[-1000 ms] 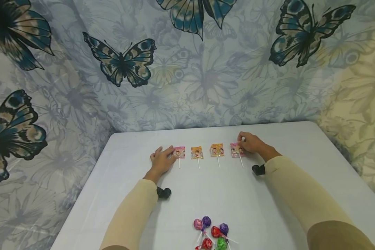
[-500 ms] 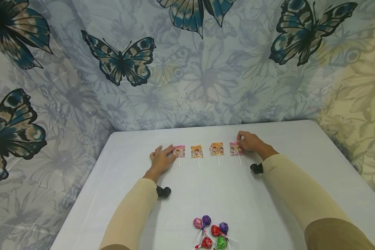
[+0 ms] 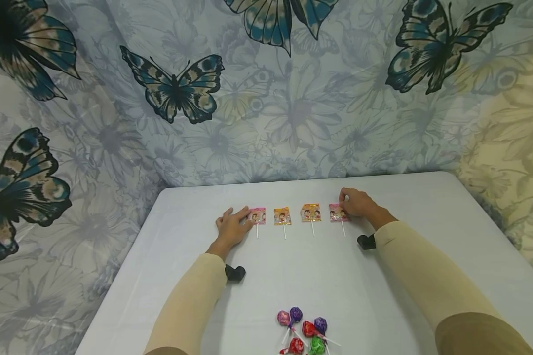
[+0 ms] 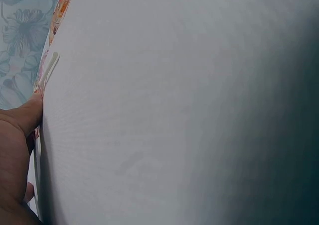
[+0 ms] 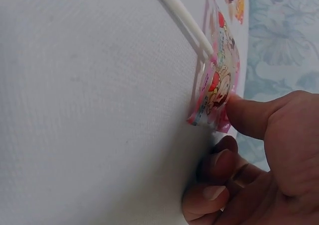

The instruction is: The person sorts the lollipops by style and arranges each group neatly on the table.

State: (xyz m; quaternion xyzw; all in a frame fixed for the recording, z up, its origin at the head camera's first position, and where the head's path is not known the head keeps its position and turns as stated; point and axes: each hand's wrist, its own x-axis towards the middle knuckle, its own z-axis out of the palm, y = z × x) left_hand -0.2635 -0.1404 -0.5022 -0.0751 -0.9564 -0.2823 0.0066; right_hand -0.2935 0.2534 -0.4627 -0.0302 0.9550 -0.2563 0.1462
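Four flat-wrapped lollipops lie in a row near the table's far edge, sticks toward me. My left hand (image 3: 231, 228) rests beside the leftmost pink-wrapped lollipop (image 3: 258, 215), with extended fingers touching its left side. At the other end, my right hand (image 3: 359, 203) pinches the wrapper's right side on another pink lollipop (image 3: 336, 212). The right wrist view shows its thumb on this wrapper (image 5: 219, 83), other fingers curled below. Between them lie two orange-wrapped lollipops, one left (image 3: 282, 217) and one right (image 3: 311, 213). In the left wrist view, the left hand (image 4: 17, 150) shows only partly.
Round lollipops in purple (image 3: 296, 314), red (image 3: 296, 346) and green (image 3: 317, 346) wrappers lie in a loose cluster at the near edge of the view. The white table (image 3: 266, 276) meets a butterfly-patterned cloth (image 3: 266, 123) at the back.
The right pink lollipop has turned slightly, its stick end swinging a little left. Both hands stay in nearly the same places.
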